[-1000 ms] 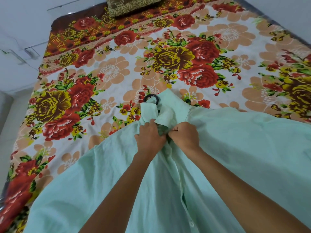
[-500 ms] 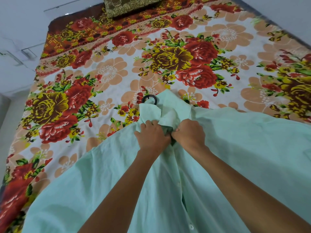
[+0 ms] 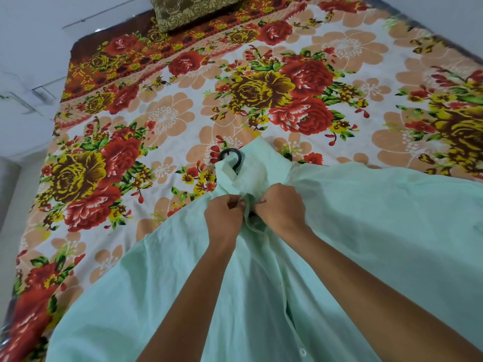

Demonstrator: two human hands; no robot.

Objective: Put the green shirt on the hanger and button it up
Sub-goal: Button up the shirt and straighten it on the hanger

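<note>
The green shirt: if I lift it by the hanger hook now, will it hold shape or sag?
Probably sag: the green shirt lies in soft folds and looks thin. The placket below both hands gapes open, so the fronts may swing apart. The hanger hook itself looks rigid.

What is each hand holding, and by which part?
Both the left hand and right hand pinch the green shirt at its front edges, just below the collar.

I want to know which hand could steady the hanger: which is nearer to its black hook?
Left. The left hand pinches the shirt placket almost directly below the hanger hook; the right hand grips the opposite edge, below and further to the hook's right.
</note>
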